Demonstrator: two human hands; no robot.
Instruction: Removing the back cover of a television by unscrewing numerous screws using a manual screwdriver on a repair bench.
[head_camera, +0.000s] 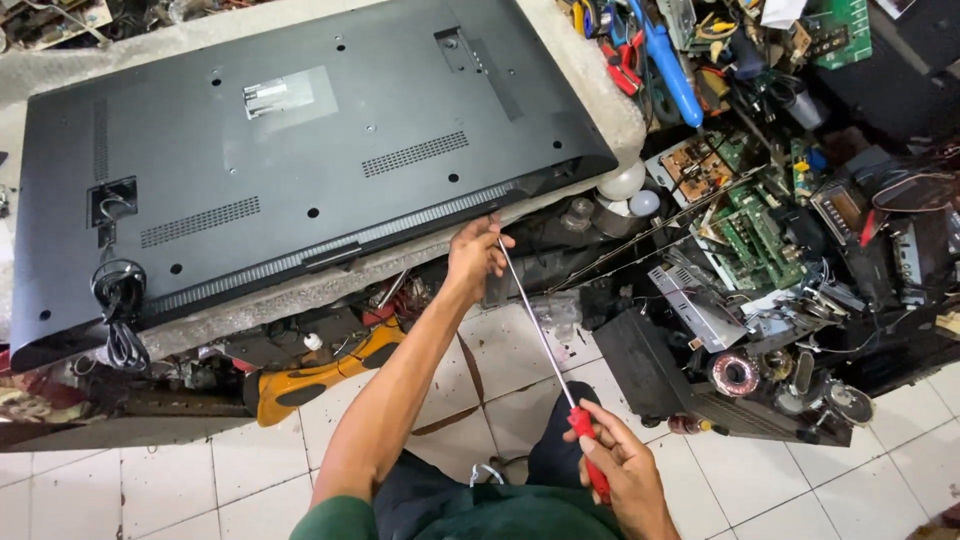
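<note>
Your left hand (475, 255) pinches the screwdriver (540, 335) tip at the television (300, 150) lower edge; your right hand (620, 475) grips its red handle, farther back.

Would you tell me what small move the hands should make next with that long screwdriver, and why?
Probably seat the tip and turn. The left hand steadies the screwdriver shaft by the television's back cover lower edge, and the right hand grips the red handle, so the tool looks lined up there.

One television (300, 150), one screwdriver (545, 330), two hands (475, 255), two white bulbs (622, 182).
</note>
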